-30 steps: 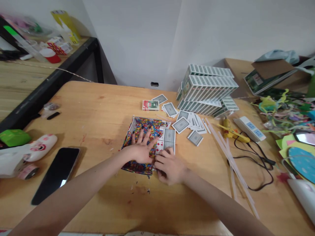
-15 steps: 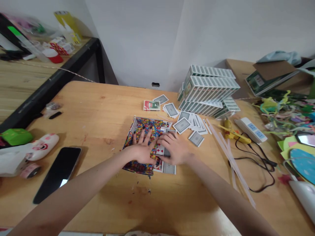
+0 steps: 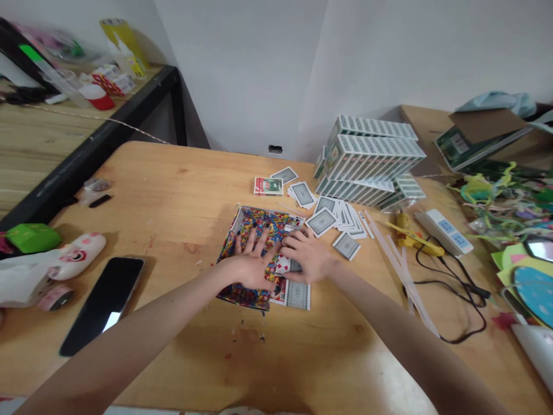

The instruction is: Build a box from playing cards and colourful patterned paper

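Observation:
My left hand lies with fingers spread over a multicoloured patterned tray-like piece with raised edges. At its right edge, my right hand rests with fingers stretched and slightly bent over several playing cards. A card with red diamonds shows between my hands. Below my right hand a grey-backed playing card lies against the patterned piece. Parts of the cards and of the piece are hidden under my fingers. Farther right are loose grey-backed playing cards, several of them overlapping.
Behind the cards stand a red and green card box and stacked long card packs. A yellow glue gun, clear glue sticks and a white power strip lie right. A black phone lies left.
The camera view has shifted slightly. My right hand has crept a little over the cards, and its thumb is drawn in. My left hand stays spread in place.

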{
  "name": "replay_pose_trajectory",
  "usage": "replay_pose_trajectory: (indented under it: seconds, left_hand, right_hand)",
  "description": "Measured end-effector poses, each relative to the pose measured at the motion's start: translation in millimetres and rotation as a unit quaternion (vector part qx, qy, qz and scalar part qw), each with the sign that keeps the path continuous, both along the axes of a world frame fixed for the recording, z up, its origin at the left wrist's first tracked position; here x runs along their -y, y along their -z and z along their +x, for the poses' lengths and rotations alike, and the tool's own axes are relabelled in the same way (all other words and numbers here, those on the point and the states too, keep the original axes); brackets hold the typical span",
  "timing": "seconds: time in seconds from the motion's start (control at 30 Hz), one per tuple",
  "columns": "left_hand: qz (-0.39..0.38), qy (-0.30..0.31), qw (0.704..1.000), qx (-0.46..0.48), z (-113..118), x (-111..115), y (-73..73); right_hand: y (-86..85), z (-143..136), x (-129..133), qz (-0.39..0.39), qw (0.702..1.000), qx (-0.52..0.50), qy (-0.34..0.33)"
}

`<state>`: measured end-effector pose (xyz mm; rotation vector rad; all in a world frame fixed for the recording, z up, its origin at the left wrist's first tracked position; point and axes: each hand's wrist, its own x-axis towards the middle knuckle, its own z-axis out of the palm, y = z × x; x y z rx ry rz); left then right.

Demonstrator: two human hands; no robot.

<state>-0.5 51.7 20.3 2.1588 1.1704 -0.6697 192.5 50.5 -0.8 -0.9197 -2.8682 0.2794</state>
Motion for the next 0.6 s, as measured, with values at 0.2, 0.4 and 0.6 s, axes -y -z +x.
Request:
replay_pose_trajectory:
  seconds: [0.2, 0.4, 0.6]
  left_hand:
    - [-0.002, -0.002, 1.0, 0.002, 1.3, 0.1, -1.4]
    - [0.015, 0.005, 1.0, 0.007, 0.8, 0.5, 0.1]
    - [0.02, 0.009, 1.0, 0.016, -0.9, 0.8, 2.0]
  right_hand:
    - [3.5, 7.7, 2.7, 0.007, 1.0, 0.015, 0.019]
    - [7.0, 17.7, 10.6, 0.001, 0.996, -0.035, 0.084]
    - [13.8, 20.8, 26.0, 0.034, 0.908, -0.18, 0.378]
